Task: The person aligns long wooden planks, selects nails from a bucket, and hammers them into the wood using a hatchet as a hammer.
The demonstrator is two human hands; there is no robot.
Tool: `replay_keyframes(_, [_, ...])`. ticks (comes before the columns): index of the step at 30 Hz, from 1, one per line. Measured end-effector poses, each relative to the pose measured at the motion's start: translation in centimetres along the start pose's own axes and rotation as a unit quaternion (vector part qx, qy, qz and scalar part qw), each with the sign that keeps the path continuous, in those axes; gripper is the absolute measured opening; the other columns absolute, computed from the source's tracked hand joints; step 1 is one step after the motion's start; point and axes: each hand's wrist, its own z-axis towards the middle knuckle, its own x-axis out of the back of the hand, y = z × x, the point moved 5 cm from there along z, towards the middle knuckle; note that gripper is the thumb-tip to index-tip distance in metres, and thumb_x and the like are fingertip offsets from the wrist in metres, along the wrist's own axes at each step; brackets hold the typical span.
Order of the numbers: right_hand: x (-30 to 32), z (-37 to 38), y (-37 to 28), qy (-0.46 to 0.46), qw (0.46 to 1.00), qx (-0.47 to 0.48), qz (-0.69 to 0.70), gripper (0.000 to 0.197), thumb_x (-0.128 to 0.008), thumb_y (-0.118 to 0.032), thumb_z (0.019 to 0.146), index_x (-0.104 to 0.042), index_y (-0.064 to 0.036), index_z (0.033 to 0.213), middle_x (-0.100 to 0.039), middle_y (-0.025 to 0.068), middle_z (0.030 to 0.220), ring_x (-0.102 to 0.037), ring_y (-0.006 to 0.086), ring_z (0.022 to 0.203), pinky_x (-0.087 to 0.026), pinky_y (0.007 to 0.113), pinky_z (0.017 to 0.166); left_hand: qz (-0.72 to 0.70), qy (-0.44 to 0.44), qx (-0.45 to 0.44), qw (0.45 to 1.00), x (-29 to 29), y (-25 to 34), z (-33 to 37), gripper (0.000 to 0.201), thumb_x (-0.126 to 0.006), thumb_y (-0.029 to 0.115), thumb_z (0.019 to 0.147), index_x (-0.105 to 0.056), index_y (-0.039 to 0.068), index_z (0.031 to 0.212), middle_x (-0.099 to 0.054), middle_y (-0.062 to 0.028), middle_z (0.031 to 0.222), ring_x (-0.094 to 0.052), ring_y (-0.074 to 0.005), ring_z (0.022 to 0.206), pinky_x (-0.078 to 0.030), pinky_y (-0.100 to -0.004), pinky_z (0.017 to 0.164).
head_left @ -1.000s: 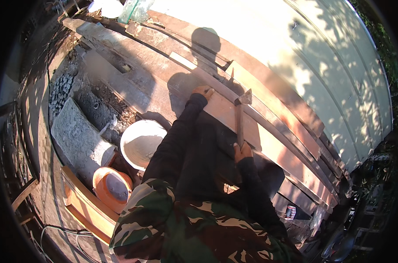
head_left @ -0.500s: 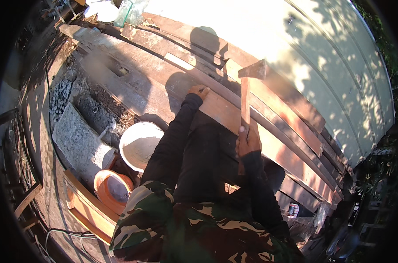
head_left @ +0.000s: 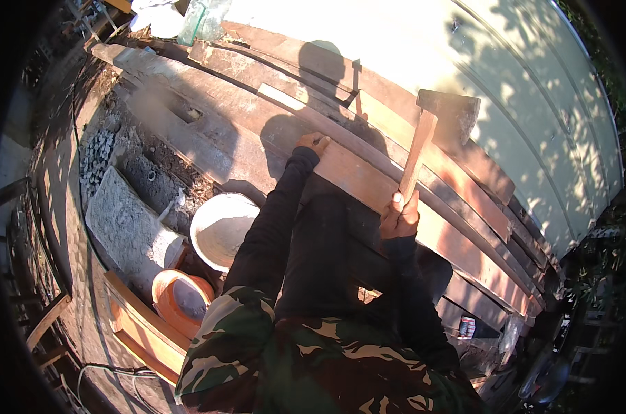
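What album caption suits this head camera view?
Hatchet in the right hand, left hand on a wooden plank, white bucket nearby.

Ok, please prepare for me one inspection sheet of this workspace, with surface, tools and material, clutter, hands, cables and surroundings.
Surface: long wooden planks, dusty, partly shaded.
Tools and material: hatchet with wooden handle; reddish plank before the person.
Clutter: white bucket, orange bucket, clear plastic bag.
Hands: left hand curled at the reddish plank's end, grip unclear; right hand grips the hatchet's handle.
Cables: looped line at lower left; cable or hose, cannot tell.
Surroundings: pale ribbed sheet with leaf shadows.
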Motion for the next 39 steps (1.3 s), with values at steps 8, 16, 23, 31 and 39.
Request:
replay_keyframes(8, [0.4, -0.1, -0.4, -0.068, 0.99, 0.015, -0.12, 0.038, -0.044, -0.034, 0.094, -0.05, 0.003, 0.103, -0.06, 0.0241, 0.074, -0.059, 0.0448, 0.07, -0.046, 0.048, 0.063, 0.023, 0.026, -0.041, 0.999, 1.0, -1.2, -1.2, 0.031, -0.061, 0.031, 0.083, -0.067, 0.002, 0.092, -0.066, -0.0139, 0.077, -0.062, -0.0209, 0.074, -0.048, -0.0323, 0.072])
replay_keyframes(16, [-2.7, -3.5, 8.6, -0.178, 0.973, -0.069, -0.132, 0.037, -0.048, -0.037, 0.093, -0.05, -0.0005, 0.095, -0.06, 0.0238, 0.071, -0.057, 0.0457, 0.065, -0.045, 0.049, 0.059, 0.01, 0.024, -0.091, 0.995, 0.5, 0.8, 0.5, 0.028, -0.061, 0.027, 0.086, -0.066, 0.0, 0.084, -0.062, -0.0072, 0.067, -0.055, -0.0114, 0.067, -0.045, -0.0297, 0.064])
replay_keyframes(23, [11.2, -14.7, 11.1, -0.024, 0.971, -0.236, 0.037, 0.039, -0.061, -0.036, 0.087, -0.049, -0.0006, 0.1, -0.061, 0.0257, 0.078, -0.061, 0.0428, 0.077, -0.047, 0.041, 0.065, 0.16, 0.061, -0.18, 0.969, 1.1, 4.3, -1.0, 0.029, -0.065, 0.031, 0.083, -0.07, 0.004, 0.088, -0.069, -0.0135, 0.077, -0.066, -0.0228, 0.073, -0.05, -0.0332, 0.07])
replay_keyframes(31, [21.3, -29.1, 25.0, 0.176, 0.912, -0.362, -0.072, 0.036, -0.067, -0.025, 0.077, -0.051, -0.0017, 0.1, -0.059, 0.0153, 0.068, -0.061, 0.0273, 0.059, -0.047, 0.037, 0.054, 0.505, 0.051, -0.219, 0.833, -0.5, 7.3, -2.1, 0.023, -0.054, 0.024, 0.087, -0.065, 0.016, 0.106, -0.062, -0.0119, 0.102, -0.062, -0.0344, 0.091, -0.05, -0.0436, 0.074])
replay_keyframes(39, [17.4, -35.5, 40.5, 0.363, 0.794, -0.488, 0.024, 0.029, -0.068, -0.023, 0.074, -0.059, 0.0006, 0.087, -0.06, 0.0097, 0.064, -0.061, 0.0209, 0.056, -0.049, 0.036, 0.054, 0.393, -0.023, -0.442, 0.806, -8.6, 15.6, -8.1, 0.022, -0.049, 0.017, 0.092, -0.062, 0.003, 0.105, -0.061, -0.0185, 0.091, -0.061, -0.0342, 0.084, -0.049, -0.043, 0.072])
